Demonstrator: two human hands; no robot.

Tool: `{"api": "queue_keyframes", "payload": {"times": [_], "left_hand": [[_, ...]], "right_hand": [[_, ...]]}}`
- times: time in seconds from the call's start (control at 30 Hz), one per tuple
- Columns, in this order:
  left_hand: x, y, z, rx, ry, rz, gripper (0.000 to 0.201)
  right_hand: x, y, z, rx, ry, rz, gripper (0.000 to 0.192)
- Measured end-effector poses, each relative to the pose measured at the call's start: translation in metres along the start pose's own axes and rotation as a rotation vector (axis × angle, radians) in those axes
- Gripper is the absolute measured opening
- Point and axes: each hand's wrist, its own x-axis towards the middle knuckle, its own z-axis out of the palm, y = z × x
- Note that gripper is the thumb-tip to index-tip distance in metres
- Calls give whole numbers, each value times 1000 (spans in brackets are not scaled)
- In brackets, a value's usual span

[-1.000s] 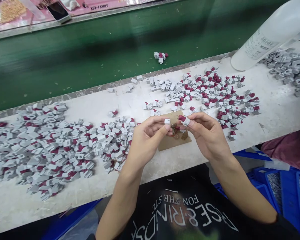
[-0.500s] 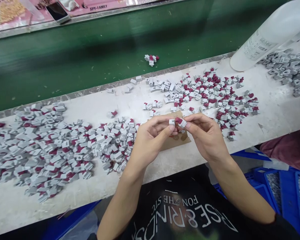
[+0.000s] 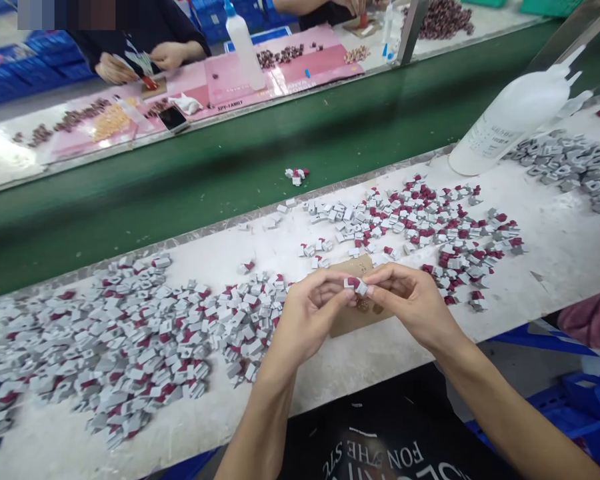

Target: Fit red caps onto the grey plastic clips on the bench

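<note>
Between my two hands is a small grey-and-dark-red plastic part (image 3: pixel 355 285), gripped from both sides. My left hand (image 3: pixel 305 313) pinches its grey left end between thumb and forefinger. The grey right end sits in the fingertips of my right hand (image 3: pixel 413 300). Dark red shows in the middle, where the two pieces meet; whether they are fixed together I cannot tell. Directly beneath my fingers lies a piece of brown cardboard (image 3: pixel 350 325) on the white table (image 3: pixel 310 373).
Heaps of grey and dark red parts lie left (image 3: pixel 145 340) and right (image 3: pixel 425 213). A white bottle (image 3: pixel 505 127) stands near the back edge. Beyond it runs a green belt (image 3: pixel 220 157) carrying a small cluster of parts (image 3: pixel 297 176). Co-workers' hands (image 3: pixel 170 56) are busy across it.
The camera view has tilted up, bringing the opposite bench and co-workers into sight. The pieces in my hands, slightly apart before, now meet.
</note>
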Motion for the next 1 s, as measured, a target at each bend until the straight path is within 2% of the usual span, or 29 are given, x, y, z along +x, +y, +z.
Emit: {"api": "queue_keyframes", "payload": {"times": [0.17, 0.27, 0.33, 0.4, 0.47, 0.57, 0.67, 0.73, 0.83, 0.9, 1.0], "left_hand": [[6, 10, -15, 96, -58, 20, 14], [14, 20, -32, 204, 3, 54, 18], [20, 25, -45, 229, 151, 73, 26], [24, 28, -58, 216, 326, 97, 33], [26, 28, -68, 201, 447, 109, 37], [22, 24, -75, 189, 472, 79, 38], [15, 21, -75, 180, 435, 34, 35], [12, 19, -75, 179, 425, 18, 32], [15, 20, -83, 212, 443, 18, 30], [24, 22, -92, 278, 467, 34, 27], [52, 27, -109, 395, 504, 74, 23]], "right_hand": [[11, -2, 4, -36, -94, -10, 18], [36, -12, 9, -192, -169, -61, 11], [68, -20, 17, -376, -137, -151, 13], [112, -27, 31, -624, -80, -218, 24], [161, -32, 51, -927, -74, -248, 35], [229, -32, 89, -1038, -131, -257, 41], [275, -21, 126, -1119, -195, -244, 46], [294, -11, 143, -1161, -227, -241, 46], [308, 3, 156, -1185, -278, -241, 36], [313, 7, 158, -1162, -317, -239, 30], [319, 4, 151, -1078, -323, -227, 23]]}}
